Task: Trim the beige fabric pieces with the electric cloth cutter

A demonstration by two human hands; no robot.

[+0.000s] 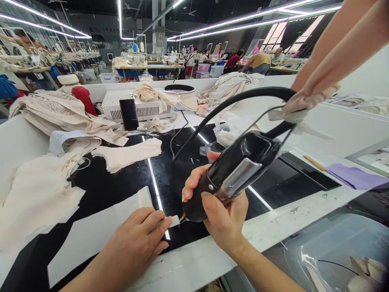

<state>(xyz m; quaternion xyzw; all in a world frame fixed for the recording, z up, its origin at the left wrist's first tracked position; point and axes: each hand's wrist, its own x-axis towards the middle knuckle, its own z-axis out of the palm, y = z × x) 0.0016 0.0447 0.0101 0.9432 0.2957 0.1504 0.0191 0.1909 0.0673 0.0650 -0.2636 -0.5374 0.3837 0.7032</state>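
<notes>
My right hand point(221, 215) is wrapped round a black handheld electric tool point(225, 174) with a silver lever and a thick cable point(231, 99). The tool leans down to the left, and its pointed metal tip meets the end of a small white strip point(174, 221). My left hand point(136, 235) has its fingers closed on that strip. Beneath my left hand lies a large white fabric panel point(91, 231) on the glossy black tabletop point(170, 182). What the left palm covers is hidden.
Cream fabric pieces point(36, 194) are heaped at left. A phone point(129, 114) leans on a vented white box point(111, 107). A twisted pale cloth band point(337, 65) reaches the cable from upper right. Purple cloth point(355, 175) lies at right, with a clear plastic bin point(337, 231) below.
</notes>
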